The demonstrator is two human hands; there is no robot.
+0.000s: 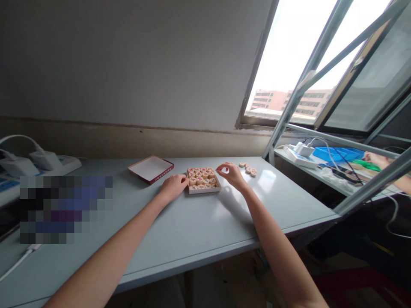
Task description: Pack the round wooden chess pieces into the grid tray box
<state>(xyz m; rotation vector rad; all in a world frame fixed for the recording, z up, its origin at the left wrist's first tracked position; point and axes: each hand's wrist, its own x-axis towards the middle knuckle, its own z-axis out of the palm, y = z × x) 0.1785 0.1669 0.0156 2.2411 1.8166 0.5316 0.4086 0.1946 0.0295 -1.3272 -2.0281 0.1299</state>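
Note:
A shallow open box [205,191] sits on the table, filled with rows of round wooden Chinese chess pieces [201,180] marked in red and dark characters. My left hand [174,186] is closed at the box's left side, its fingertips against the wall. Just beyond the right rim, my right hand [230,173] is curled with thumb and fingertips brought together; whatever may be between them is too small to make out. Several loose chess pieces [249,169] lie on the table to the right of that hand. The red-edged box lid [150,168] rests upside down to the left, its white inside showing.
The grey table [192,239] runs along a wall. Power strips with white plugs [46,161] stand at the left, beside a blurred-out patch. A metal frame [285,115] rises at the right. Behind it, another table holds a blue tray [337,154], and another person's hand [377,160] reaches in.

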